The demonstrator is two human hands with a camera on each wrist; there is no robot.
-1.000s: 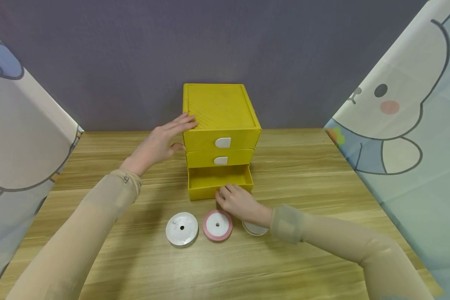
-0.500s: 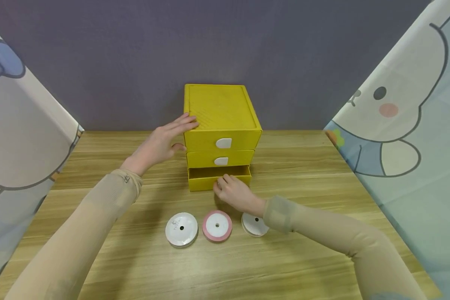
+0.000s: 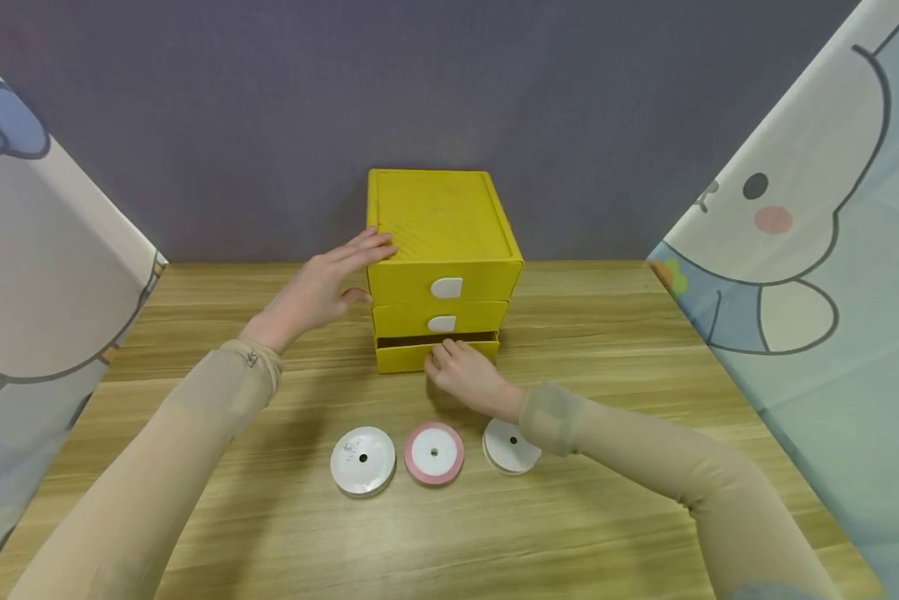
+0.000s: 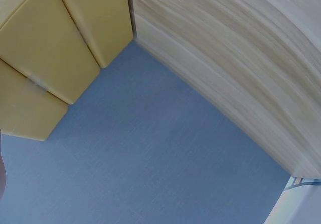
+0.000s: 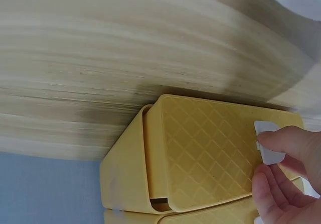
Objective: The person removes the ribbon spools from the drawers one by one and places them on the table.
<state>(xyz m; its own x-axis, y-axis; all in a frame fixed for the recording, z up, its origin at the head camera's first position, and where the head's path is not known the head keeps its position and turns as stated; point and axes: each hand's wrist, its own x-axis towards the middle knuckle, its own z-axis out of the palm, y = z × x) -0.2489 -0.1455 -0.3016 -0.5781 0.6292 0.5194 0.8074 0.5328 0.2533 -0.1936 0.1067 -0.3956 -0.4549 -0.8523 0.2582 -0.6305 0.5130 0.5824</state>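
Note:
A yellow drawer cabinet (image 3: 442,217) with three stacked drawers stands toward the back of the table. Its bottom drawer (image 3: 400,359) is slightly out, with a narrow dark gap above the front. My right hand (image 3: 466,377) is at that drawer's front; in the right wrist view its thumb and fingers pinch the white drawer handle (image 5: 272,157). My left hand (image 3: 316,287) rests with extended fingers on the cabinet's top left edge, thumb by its side. In the left wrist view only a sliver of that hand shows at the left border.
In front of the cabinet, three flat spools lie in a row: a white spool (image 3: 362,461), a pink-rimmed spool (image 3: 434,453) and another white spool (image 3: 507,450) partly under my right wrist. A grey-blue wall (image 3: 269,125) rises behind the wooden table (image 3: 606,333).
The bottom drawer has slid inward from well out to nearly closed, my right hand moving forward with it. My left hand has stayed on the cabinet. The right white spool shows more.

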